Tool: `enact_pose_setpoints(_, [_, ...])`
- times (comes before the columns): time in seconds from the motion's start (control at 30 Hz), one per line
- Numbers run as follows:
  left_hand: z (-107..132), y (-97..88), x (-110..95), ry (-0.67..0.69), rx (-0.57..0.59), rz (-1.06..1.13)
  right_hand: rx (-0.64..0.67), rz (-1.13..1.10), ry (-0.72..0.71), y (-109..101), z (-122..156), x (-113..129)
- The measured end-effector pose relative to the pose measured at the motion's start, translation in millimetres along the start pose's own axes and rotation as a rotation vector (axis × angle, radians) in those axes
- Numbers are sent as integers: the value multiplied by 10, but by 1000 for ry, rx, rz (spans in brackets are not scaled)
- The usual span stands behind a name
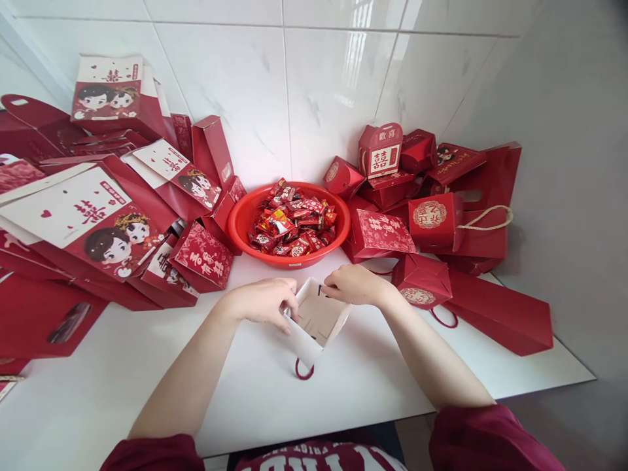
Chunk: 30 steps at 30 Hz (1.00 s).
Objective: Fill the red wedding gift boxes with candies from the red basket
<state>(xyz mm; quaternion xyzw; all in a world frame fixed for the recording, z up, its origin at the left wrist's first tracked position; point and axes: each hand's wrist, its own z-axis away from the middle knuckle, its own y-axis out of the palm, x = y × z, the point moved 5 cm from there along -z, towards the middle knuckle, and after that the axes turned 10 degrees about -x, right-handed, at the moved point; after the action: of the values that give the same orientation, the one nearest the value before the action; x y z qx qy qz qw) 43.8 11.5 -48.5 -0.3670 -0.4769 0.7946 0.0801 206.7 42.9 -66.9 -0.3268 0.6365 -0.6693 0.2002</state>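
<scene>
A small open paper box [305,345] sits in front of me on the white table, its walls white and its inside beige with a few slits. My left hand [265,302] is closed on the box's left wall, fingertips reaching over the rim. On the far right edge, my right hand [357,285] pinches the wall with thumb and fingers. A dark red cord loop [305,376] sticks out below the near corner. Behind the box stands a red plastic basin [234,226] full of red-wrapped candies [297,226].
Many red and white gift boxes [105,216] are heaped on the left. More red boxes [385,232] pile up on the right, one with a rope handle [485,219]. A long red box [500,311] lies near the table's right edge. Behind rises a tiled wall [324,91].
</scene>
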Motion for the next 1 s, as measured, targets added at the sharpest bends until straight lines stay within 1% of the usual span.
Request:
enact_pose_setpoints(0.1, [-38, 0, 3, -20, -60, -73, -20, -18, 24, -18, 5, -20])
enact_pose_setpoints(0.17, [-46, -10, 19, -21, -77, -93, -73, -50, 41, -98, 26, -15])
enact_pose_setpoints(0.2, [-46, -16, 32, -19, -78, -94, -113, -95, 25, -158, 41, 6])
enact_pose_setpoints(0.27, [-44, -34, 63, -8, -87, -87, -158, -237, -69, -269, 84, 83])
enact_pose_setpoints(0.3, [-42, -44, 80, -7, -94, -85, -139, -322, -133, -301, 109, 130])
enact_pose_setpoints(0.33, [-39, -53, 99, -12, -103, -88, -90, -394, -190, -310, 135, 172])
enact_pose_setpoints(0.4, [-34, -70, 136, -40, -125, -102, 41, -472, -248, -275, 178, 220])
enact_pose_setpoints(0.5, [-28, -75, 158, -64, -140, -116, 154, -489, -287, -207, 213, 229])
enact_pose_setpoints(0.6, [-37, -59, 158, -59, -127, -113, 252, -504, -361, -163, 245, 251])
enact_pose_setpoints(0.67, [-55, -46, 166, -60, -115, -107, 275, -486, -365, -149, 248, 260])
enact_pose_setpoints(0.77, [-83, -46, 186, -61, -112, -98, 191, -366, -297, -139, 205, 265])
enact_pose_setpoints(0.83, [-75, -73, 196, -68, -134, -120, 122, -287, -272, -134, 180, 299])
enact_pose_setpoints(0.93, [14, -127, 177, -98, -144, -127, 57, -224, -265, -141, 170, 387])
enact_pose_setpoints(1.0, [109, -156, 123, -123, -150, -62, 39, -199, -255, -156, 179, 449])
